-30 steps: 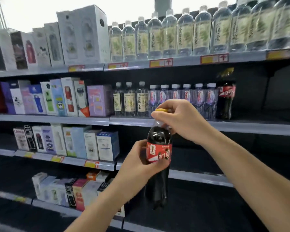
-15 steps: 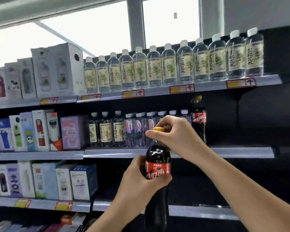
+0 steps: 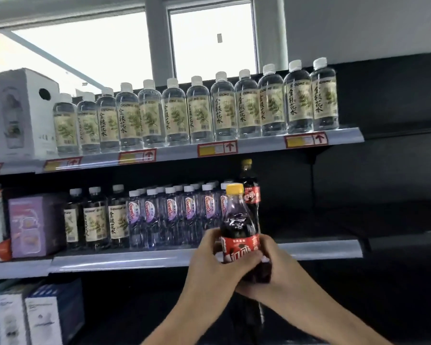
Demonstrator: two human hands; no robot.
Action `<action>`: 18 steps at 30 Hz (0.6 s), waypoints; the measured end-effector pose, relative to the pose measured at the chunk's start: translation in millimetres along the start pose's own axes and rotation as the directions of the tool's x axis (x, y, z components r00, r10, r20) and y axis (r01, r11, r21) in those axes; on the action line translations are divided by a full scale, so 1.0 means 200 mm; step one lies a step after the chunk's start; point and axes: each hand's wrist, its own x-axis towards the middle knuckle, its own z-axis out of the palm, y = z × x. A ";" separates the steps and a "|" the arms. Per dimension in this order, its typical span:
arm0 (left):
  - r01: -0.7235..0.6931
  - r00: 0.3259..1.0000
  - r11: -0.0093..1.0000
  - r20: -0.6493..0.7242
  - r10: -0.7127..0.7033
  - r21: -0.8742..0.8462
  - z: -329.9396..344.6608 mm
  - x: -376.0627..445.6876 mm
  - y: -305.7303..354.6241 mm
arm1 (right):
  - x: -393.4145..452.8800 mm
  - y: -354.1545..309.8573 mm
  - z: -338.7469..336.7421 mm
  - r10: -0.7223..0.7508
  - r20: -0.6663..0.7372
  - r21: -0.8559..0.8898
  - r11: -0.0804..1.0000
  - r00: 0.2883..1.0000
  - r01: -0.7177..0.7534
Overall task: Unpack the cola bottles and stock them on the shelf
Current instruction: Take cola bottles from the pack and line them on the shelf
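Observation:
I hold a dark cola bottle (image 3: 238,220) with a yellow cap and red label upright in front of the middle shelf (image 3: 125,260). My left hand (image 3: 209,260) grips its label from the left. My right hand (image 3: 271,265) wraps the body from the right, just below the label. A second cola bottle (image 3: 249,185) stands on the middle shelf right behind it, at the right end of the row of water bottles (image 3: 172,215). To the right of that bottle the shelf is bare and dark.
The top shelf (image 3: 259,145) carries a long row of clear bottles with green-leaf labels (image 3: 197,113) and a white box (image 3: 18,113) at the left. Boxed goods (image 3: 33,225) stand at the left of the middle shelf, more boxes (image 3: 40,314) below.
My right hand left the yellow cap and dropped to the bottle's body. The bottle rose toward the middle shelf, and my view tilted upward.

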 end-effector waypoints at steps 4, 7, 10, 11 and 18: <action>-0.007 1.000 1.000 0.026 0.006 0.014 0.10 0.09 0.02 | 0.10 0.13 -0.21 0.031 -0.131 -0.079 0.996 0.991 -0.042; 0.026 1.000 1.000 0.017 -0.026 0.006 0.12 0.10 -0.02 | 0.21 0.22 -0.42 0.113 -0.190 -0.009 0.993 0.975 -0.117; 0.055 0.998 0.998 -0.005 -0.055 -0.011 0.12 0.11 -0.07 | 0.35 0.30 -0.61 0.216 -0.167 0.080 0.975 0.962 -0.205; 0.069 0.997 0.998 -0.017 -0.069 -0.013 0.11 0.11 -0.08 | 0.41 0.33 -0.66 0.233 -0.175 0.078 0.972 0.957 -0.222; 0.119 0.986 0.992 -0.117 -0.123 -0.038 0.11 0.18 -0.12 | 0.88 0.63 -0.87 0.237 -0.209 0.034 0.971 0.949 -0.236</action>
